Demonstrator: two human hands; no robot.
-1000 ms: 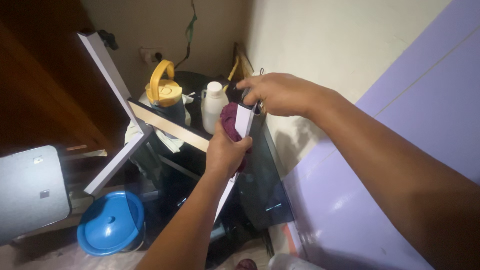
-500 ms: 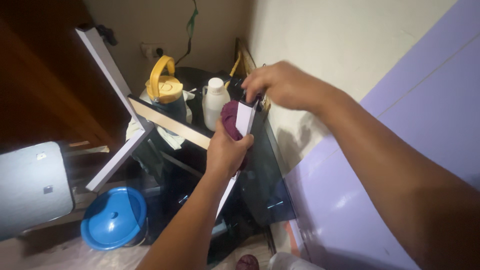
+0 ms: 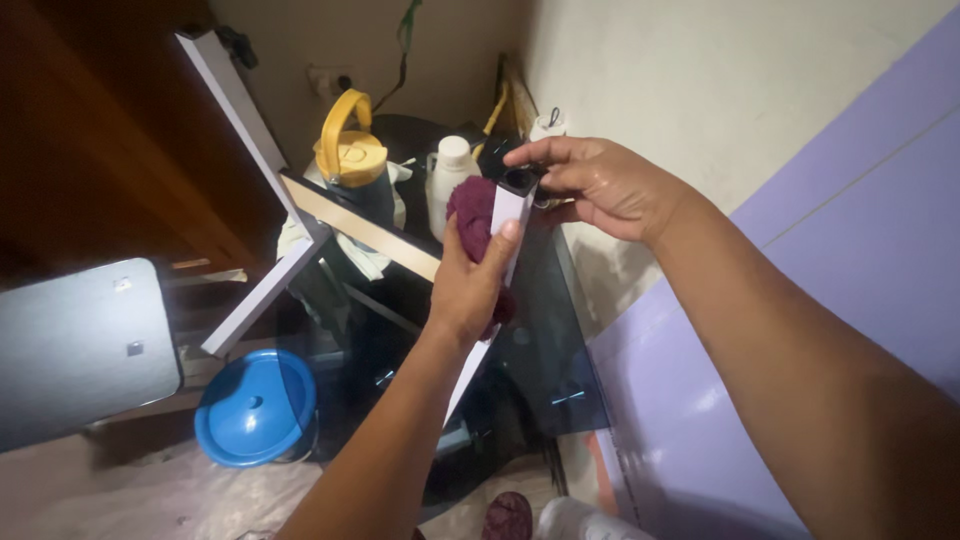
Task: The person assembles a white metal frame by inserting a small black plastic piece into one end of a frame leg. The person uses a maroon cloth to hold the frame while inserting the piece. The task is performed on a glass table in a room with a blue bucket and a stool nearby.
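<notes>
A white tube leg (image 3: 512,215) is gripped, with a maroon rag (image 3: 470,215), by the left hand (image 3: 470,290); its top end is pinched by the right hand (image 3: 600,185). Stiff, light, probably slick; best held mid-length.

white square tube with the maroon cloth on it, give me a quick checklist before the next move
1. Left hand grips the white square tube below its top: ok.
2. Maroon cloth pressed against the tube under the left hand's grip: ok.
3. Right hand steadies the tube's open top end: ok.
4. White bottle and yellow-lidded jug stand close behind the tube: not ok, little room.
5. Tube's lower end seated firmly: cannot tell, hidden by the left forearm.
</notes>
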